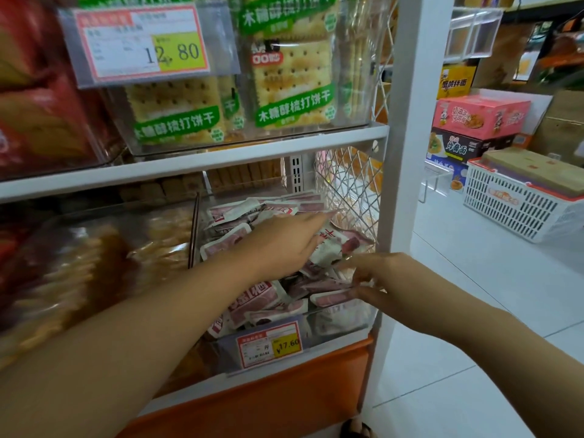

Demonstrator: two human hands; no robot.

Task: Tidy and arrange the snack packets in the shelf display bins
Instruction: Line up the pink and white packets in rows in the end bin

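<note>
A clear plastic display bin [344, 324] on the lower shelf holds several white-and-maroon snack packets [262, 298] lying in a loose heap. My left hand [284, 241] reaches deep into the bin, palm down, fingers stretched over packets near the back; whether it grips one I cannot tell. My right hand [376, 276] is at the bin's front right corner, thumb and fingers pinching the edge of a packet [331, 297]. One packet [331, 248] sits tilted up between my two hands.
A price tag reading 17.60 [270, 344] hangs on the bin front. Cracker bins [294, 90] fill the shelf above, with a 12.80 tag [142, 42]. A bin of biscuits [94, 254] sits left. A white post [407, 153], a basket [518, 200] and boxes [480, 115] are right.
</note>
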